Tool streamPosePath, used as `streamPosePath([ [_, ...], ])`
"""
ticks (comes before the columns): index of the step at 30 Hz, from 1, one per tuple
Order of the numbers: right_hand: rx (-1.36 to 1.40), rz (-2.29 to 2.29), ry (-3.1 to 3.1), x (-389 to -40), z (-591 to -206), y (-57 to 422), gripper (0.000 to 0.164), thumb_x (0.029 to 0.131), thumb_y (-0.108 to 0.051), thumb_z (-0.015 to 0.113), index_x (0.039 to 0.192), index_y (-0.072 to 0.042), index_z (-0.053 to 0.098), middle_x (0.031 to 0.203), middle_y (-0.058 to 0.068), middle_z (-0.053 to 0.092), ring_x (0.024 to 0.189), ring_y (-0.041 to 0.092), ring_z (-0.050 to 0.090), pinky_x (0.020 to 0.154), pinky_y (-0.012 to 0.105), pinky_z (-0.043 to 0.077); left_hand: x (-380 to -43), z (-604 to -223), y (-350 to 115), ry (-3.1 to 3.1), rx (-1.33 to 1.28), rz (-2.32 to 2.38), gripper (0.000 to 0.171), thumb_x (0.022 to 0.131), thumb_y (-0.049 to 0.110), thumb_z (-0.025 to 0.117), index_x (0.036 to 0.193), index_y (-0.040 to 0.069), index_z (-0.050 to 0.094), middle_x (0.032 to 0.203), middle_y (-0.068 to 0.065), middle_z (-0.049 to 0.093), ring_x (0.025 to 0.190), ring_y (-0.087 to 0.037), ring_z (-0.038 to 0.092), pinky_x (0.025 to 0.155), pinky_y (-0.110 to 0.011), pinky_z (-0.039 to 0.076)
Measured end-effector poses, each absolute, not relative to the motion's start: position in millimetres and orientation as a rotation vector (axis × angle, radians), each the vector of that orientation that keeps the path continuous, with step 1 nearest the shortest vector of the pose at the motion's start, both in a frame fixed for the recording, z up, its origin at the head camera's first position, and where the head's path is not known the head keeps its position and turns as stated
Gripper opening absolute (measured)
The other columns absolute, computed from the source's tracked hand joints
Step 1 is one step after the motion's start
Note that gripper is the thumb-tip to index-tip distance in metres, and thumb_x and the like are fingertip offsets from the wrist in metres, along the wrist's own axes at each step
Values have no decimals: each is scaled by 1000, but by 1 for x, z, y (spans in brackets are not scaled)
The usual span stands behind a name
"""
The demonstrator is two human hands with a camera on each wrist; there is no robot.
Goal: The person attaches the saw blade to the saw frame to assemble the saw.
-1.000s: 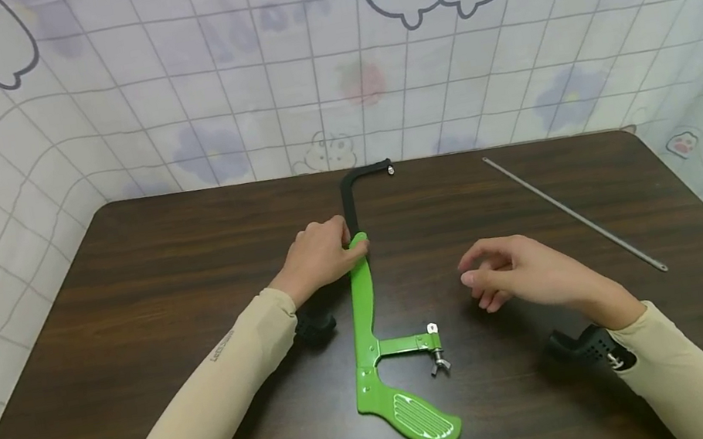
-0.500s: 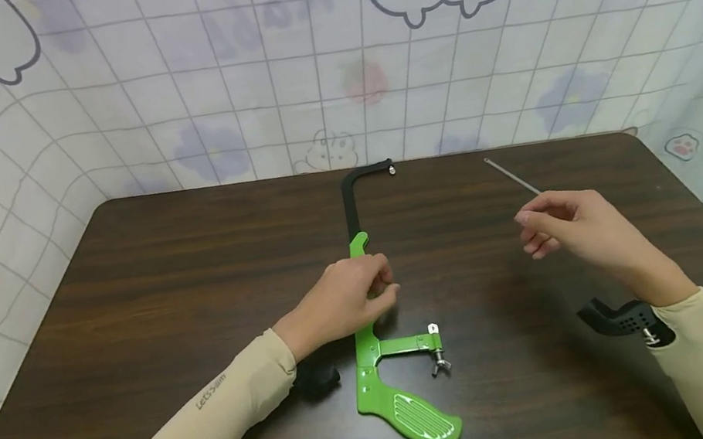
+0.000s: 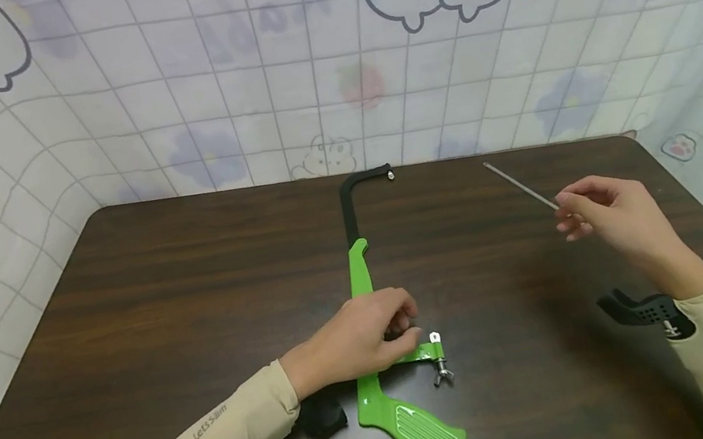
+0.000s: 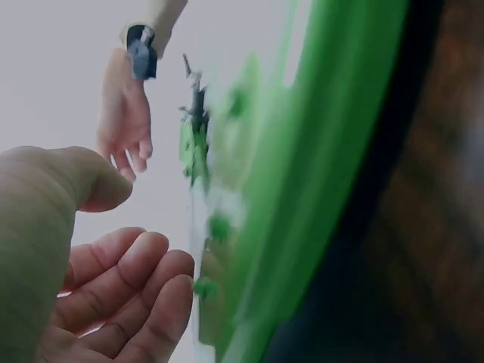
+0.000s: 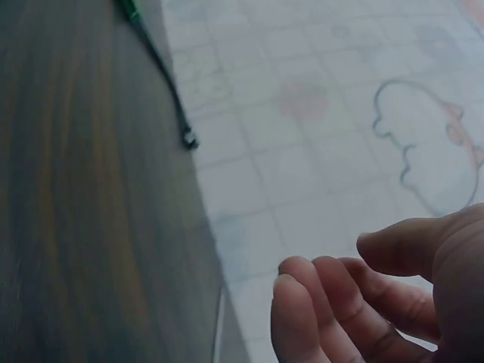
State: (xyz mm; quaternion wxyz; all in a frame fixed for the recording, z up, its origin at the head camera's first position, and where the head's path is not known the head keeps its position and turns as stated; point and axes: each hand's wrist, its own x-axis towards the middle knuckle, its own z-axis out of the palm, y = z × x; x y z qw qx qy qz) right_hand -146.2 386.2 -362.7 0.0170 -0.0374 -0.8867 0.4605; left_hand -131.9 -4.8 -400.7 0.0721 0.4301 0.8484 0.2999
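A green and black hacksaw frame (image 3: pixel 361 273) lies on the table, its ridged handle (image 3: pixel 427 430) toward me and its black hooked end at the back. My left hand (image 3: pixel 361 335) is over the middle of the frame with fingers loosely bent and nothing between them; the left wrist view shows thumb and fingers apart beside the green frame (image 4: pixel 325 151). A wing nut (image 3: pixel 442 373) sits on the frame's short arm, partly behind that hand. My right hand (image 3: pixel 627 218) is over a thin grey hacksaw blade (image 3: pixel 518 184), hiding its near part. In the right wrist view, its thumb and fingers stand apart.
The dark wooden table (image 3: pixel 192 279) backs onto a grid-patterned cloth (image 3: pixel 244 89), which also rises at both sides. Each wrist wears a black mount; the right one's mount (image 3: pixel 643 313) hangs below the sleeve.
My left hand has let go of the frame's green upper end and come nearer along it. The right hand has moved right and away from me, over the blade.
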Motion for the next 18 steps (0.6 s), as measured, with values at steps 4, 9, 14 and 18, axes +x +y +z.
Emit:
streamPosePath([
  [4, -179, 1358, -2778, -148, -371, 399, 52, 102, -47, 60, 129, -3, 60, 95, -18, 72, 85, 4, 73, 74, 21, 61, -126, -402, -2, 2506, 1330, 914, 18, 99, 22, 65, 113, 10, 66, 97, 5, 67, 87, -3, 61, 82, -16, 54],
  [9, -271, 1276, -2793, -149, -378, 415, 56, 101, -52, 59, 132, -5, 60, 96, -21, 70, 86, 1, 72, 74, 12, 57, -121, -405, 0, 2492, 1341, 899, 19, 99, 23, 66, 114, 11, 66, 99, 5, 66, 89, -3, 60, 83, -15, 52],
  [14, -297, 1230, -2841, -149, -381, 429, 55, 102, -51, 58, 134, -6, 59, 96, -25, 67, 84, -4, 70, 71, 9, 52, -119, -408, 0, 2488, 1318, 897, 20, 99, 24, 66, 115, 13, 67, 100, 5, 66, 90, -4, 59, 83, -16, 52],
  [18, -308, 1207, -2875, -149, -382, 438, 55, 102, -51, 59, 134, -7, 59, 93, -29, 65, 83, -7, 69, 70, 8, 49, -120, -410, 1, 2480, 1281, 896, 21, 99, 25, 66, 116, 13, 68, 102, 5, 67, 91, -3, 59, 83, -16, 52],
])
